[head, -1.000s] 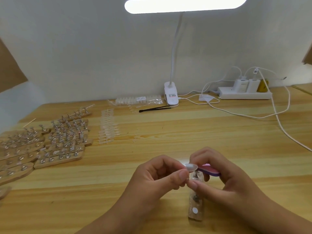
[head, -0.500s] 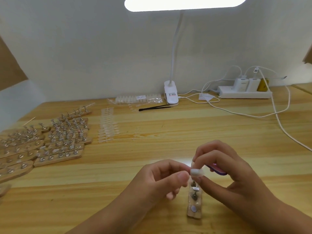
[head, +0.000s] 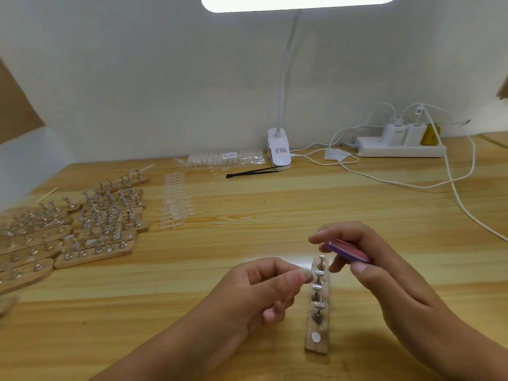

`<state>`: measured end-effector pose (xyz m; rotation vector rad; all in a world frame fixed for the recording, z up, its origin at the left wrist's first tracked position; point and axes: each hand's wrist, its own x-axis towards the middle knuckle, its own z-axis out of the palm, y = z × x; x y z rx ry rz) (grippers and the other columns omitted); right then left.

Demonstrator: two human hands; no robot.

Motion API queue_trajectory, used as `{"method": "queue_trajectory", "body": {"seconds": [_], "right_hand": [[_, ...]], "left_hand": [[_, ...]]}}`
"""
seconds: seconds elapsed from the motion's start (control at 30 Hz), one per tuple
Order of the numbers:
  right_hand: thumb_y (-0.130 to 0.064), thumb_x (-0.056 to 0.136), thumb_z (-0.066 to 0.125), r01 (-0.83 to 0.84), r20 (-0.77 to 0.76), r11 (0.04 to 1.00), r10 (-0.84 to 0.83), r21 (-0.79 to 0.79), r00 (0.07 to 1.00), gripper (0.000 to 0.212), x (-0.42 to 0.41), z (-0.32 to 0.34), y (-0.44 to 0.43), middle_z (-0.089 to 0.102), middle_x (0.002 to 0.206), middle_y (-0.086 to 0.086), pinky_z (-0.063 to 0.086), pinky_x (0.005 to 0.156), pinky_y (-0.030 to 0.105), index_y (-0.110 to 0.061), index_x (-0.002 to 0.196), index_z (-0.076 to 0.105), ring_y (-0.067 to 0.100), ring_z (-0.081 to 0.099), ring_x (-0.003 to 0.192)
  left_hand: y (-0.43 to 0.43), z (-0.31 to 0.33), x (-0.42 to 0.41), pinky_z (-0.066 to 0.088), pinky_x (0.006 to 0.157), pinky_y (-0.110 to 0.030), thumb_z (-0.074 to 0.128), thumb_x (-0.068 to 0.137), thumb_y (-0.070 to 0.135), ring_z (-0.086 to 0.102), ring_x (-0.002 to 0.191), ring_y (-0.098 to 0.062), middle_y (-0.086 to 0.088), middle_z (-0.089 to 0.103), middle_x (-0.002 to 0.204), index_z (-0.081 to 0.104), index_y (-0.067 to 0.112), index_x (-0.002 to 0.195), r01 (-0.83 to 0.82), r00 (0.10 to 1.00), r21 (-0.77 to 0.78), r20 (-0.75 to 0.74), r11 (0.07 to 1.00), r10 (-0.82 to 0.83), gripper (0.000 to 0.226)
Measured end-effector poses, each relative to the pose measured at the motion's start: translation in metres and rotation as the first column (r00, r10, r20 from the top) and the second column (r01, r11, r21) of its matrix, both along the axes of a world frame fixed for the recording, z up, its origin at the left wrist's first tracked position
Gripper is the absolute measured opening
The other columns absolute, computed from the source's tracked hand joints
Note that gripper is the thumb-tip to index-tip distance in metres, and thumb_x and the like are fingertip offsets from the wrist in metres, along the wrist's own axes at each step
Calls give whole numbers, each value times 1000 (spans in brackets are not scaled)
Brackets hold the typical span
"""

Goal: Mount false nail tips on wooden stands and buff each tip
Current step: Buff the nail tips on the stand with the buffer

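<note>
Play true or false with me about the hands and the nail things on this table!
1. The right hand holds a purple and pink buffer block. True.
2. The left hand is empty. False: it pinches a clear nail tip.
3. The desk lamp is switched off. False: it shines brightly.
4. Black tweezers lie beside the lamp's clip base. True.
5. A wooden stand lies on the table between the hands. True.

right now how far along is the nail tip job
Done, apparently: the wooden stands at left carry tips. In hand: the left hand pinches a clear nail tip, the right hand holds a purple buffer block, over the near stand. Left: rows of loose tips.
</note>
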<state>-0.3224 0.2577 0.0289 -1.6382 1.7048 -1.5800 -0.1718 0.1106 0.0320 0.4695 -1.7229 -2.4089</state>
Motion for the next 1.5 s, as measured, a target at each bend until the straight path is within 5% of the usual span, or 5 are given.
{"method": "queue_trajectory", "body": {"seconds": [0.3,0.5,0.67,1.07,1.5], "right_hand": [[-31,87,67,-15,-251,982,-34,-189,967,37,7,4,-11,56,130,-8,47,97,26,-29,124,64,20,58,120],[-14,87,62,-77,-341,980,9,-186,940,45,12,0,-10,53,135,2,46,98,24,-10,131,58,20,56,123],[-21,87,67,-98,-129,975,73,-199,989,46,11,1,-9,60,132,-6,50,98,31,-24,130,53,19,60,121],[-21,85,66,-17,21,977,22,-212,1000,30,3,3,-10,63,128,-4,50,98,31,-23,114,62,23,61,120],[-30,94,62,-116,-137,974,91,-193,986,24,9,3,-8,63,126,-2,48,98,35,-20,117,62,25,60,120]], "left_hand": [[-1,1,1,38,47,-11,78,72,32,46,56,-2,6,53,67,76,17,79,65,997,72,-32,995,-63,17],[-4,0,1,39,46,-12,87,66,35,44,57,-4,5,52,67,68,7,95,52,998,145,-36,988,-47,45],[-3,0,2,39,46,-12,88,64,40,44,57,-3,6,52,67,70,16,77,74,996,113,-59,991,-68,32],[-1,3,1,37,44,-12,79,68,32,41,54,-4,7,49,64,75,17,79,-3,998,76,-60,997,8,19],[0,1,4,38,48,-12,74,73,36,43,48,-1,13,59,67,73,25,81,-41,990,-143,-139,989,21,13]]}}
